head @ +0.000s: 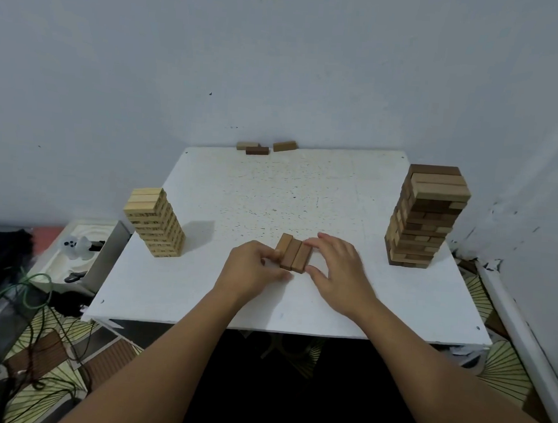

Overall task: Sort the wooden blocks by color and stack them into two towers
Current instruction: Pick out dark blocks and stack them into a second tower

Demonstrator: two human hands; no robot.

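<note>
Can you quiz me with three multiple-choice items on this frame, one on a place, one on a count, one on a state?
1. Where does the light tower stand on the table?
A. near its left edge
B. at its far edge
C. in the middle

2. How many brown blocks lie side by side between the hands?
A. one
B. three
C. five

3. What is the left hand doing?
A. resting flat, away from the blocks
B. lifting a block high
C. touching the row's left side with curled fingers

Answers:
1 A: it stands near the left edge, opposite the mixed tower.
2 B: three tops show in the row.
3 C: its fingers meet the row on the table, while the right hand closes in from the other side.
</note>
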